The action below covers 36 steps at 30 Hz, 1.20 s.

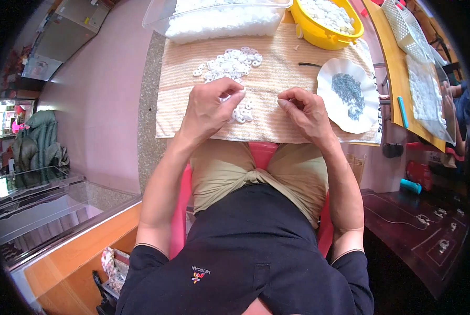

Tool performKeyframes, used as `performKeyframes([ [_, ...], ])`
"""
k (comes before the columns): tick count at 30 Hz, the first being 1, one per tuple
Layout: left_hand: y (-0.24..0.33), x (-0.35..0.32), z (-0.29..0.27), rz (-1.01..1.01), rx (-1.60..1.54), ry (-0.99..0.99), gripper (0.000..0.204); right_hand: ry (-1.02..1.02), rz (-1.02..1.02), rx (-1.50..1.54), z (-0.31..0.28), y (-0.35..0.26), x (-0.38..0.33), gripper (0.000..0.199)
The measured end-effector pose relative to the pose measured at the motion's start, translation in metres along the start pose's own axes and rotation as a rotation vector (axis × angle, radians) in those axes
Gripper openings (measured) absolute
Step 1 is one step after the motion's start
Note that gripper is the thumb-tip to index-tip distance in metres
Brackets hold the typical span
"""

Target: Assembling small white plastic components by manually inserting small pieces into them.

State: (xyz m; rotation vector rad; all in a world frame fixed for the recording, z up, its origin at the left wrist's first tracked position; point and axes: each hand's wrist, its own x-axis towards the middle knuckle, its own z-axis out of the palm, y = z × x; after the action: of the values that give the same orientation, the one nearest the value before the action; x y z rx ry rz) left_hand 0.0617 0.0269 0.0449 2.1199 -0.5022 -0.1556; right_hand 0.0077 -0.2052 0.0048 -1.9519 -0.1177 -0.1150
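Two hands are working on the towel (277, 121): left hand (210, 107) is pinching white rings (241, 113) lying just right of it, right hand (304, 109) is curling closed, contents hidden.

Under both hands, a ribbed cloth towel (277, 68), matt, beige with faint orange stripes, soft and slightly rough in weave. Pinched in the left hand (209, 107) and strewn just beyond it, small white plastic rings (230, 63), smooth with a dull sheen. Beside the right hand (306, 110), a white scalloped plate (345, 97), smooth, holding a heap of small grey metal parts (349, 92), faintly shiny. Farther out, a clear glossy plastic tub (214, 18) and a glossy yellow plastic colander (327, 23). Below the wrists, matt khaki cloth trousers (256, 173) on a smooth pink plastic chair (261, 152).
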Motion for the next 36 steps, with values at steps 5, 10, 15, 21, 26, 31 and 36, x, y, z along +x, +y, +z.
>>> performKeyframes([
  [5, -0.014, -0.014, 0.012, -0.044, -0.270, 0.115, 0.012, 0.004, 0.034, 0.047, 0.003, -0.001, 0.001, 0.010],
  [10, -0.006, -0.027, 0.033, -0.087, -0.624, 0.087, 0.010, 0.028, 0.062, 0.089, 0.007, 0.002, 0.001, 0.011],
  [15, -0.003, -0.025, 0.044, -0.195, -0.877, 0.033, 0.011, 0.031, 0.142, 0.293, 0.012, 0.001, 0.002, 0.011],
  [21, -0.008, -0.021, 0.049, -0.363, -1.183, 0.073, 0.016, -0.049, 0.178, 0.428, 0.012, -0.005, 0.001, 0.010],
  [26, -0.006, -0.022, 0.052, -0.411, -1.244, 0.077, 0.022, -0.079, 0.192, 0.495, 0.013, -0.006, -0.001, 0.011],
  [31, -0.007, -0.027, 0.055, -0.472, -1.288, 0.014, 0.025, -0.107, 0.172, 0.544, 0.016, -0.006, -0.001, 0.010],
  [36, -0.008, -0.029, 0.056, -0.479, -1.369, -0.029, 0.017, -0.133, 0.185, 0.550, 0.018, -0.009, -0.001, 0.008],
])
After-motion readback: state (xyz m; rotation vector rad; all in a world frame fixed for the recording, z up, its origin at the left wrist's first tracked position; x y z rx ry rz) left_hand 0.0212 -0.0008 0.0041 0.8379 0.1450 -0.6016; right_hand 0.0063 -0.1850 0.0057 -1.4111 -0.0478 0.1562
